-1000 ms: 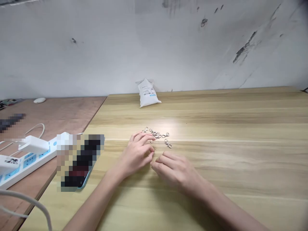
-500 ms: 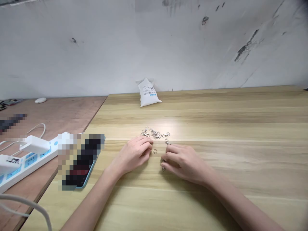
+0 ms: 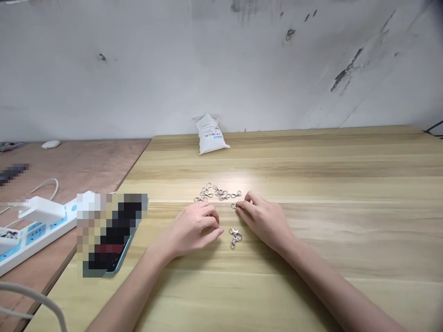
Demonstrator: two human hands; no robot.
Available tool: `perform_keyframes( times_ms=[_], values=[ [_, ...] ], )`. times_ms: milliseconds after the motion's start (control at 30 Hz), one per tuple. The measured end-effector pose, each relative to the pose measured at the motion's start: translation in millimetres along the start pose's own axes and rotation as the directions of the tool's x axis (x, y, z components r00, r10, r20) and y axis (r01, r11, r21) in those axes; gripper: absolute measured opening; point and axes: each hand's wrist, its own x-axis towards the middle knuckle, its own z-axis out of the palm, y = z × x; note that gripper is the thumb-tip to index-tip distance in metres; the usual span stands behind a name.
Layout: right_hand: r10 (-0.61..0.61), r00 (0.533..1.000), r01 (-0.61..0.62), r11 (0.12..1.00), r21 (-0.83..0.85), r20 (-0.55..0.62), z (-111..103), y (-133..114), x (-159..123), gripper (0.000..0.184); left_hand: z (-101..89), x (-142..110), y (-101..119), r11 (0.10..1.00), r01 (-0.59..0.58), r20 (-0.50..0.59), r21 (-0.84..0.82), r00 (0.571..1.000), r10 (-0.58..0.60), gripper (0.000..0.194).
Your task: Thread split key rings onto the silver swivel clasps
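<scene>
My right hand (image 3: 265, 221) pinches a small lobster clasp by the thumb and fingertips; only its metal ring (image 3: 234, 206) pokes out, the rest being covered. Across from it, my left hand (image 3: 194, 229) rests low over the table with loosely curled fingers and the thumb stretched out. Nothing shows in its grasp. Between the hands, nearer to me, lies a small group of silver lobster clasps (image 3: 235, 237) with rings. Beyond the fingers several more clasps (image 3: 221, 192) are heaped, and one clasp (image 3: 200, 199) lies just past my left knuckles.
A white plastic packet (image 3: 212, 137) with a printed label stands near the wall. To the left lies a phone (image 3: 121, 256), partly pixelated. A white power strip (image 3: 41, 233) with chargers and cables sits on the adjoining brown table (image 3: 104, 154).
My right hand has moved up and away from the near clasps, uncovering them. My left hand has shifted slightly toward me; the loose ring beside it no longer shows. The view has shifted a little.
</scene>
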Motion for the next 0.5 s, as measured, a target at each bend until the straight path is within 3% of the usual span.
perform_keyframes(
  times_ms=[167, 233, 300, 400, 500],
  values=[
    [-0.031, 0.999, 0.032, 0.999, -0.024, 0.011, 2.0, -0.6, -0.1, 0.025, -0.4, 0.5, -2.8, 0.999, 0.010, -0.083, 0.037, 0.997, -0.007, 0.016],
    [-0.007, 0.999, 0.004, 0.997, 0.075, 0.038, -0.2, -1.6, -1.3, 0.023, 1.5, 1.3, -4.1, 0.997, 0.010, -0.126, 0.072, 0.992, 0.000, 0.016],
    [0.040, 0.996, -0.060, 0.957, 0.285, 0.074, -3.5, -4.8, -2.9, 0.020, 4.5, 2.5, -4.1, 0.996, 0.003, -0.166, 0.085, 0.986, 0.011, 0.013],
    [0.093, 0.985, -0.166, 0.760, 0.628, 0.147, -8.3, -13.7, -5.4, 0.023, 9.0, 4.8, -1.3, 0.997, -0.022, -0.212, 0.071, 0.976, 0.037, 0.014],
    [0.111, 0.967, -0.252, 0.506, 0.825, 0.228, -11.2, -23.5, -6.3, 0.029, 10.9, 7.6, 3.6, 0.998, -0.042, -0.245, 0.055, 0.968, 0.054, 0.011]
  ],
)
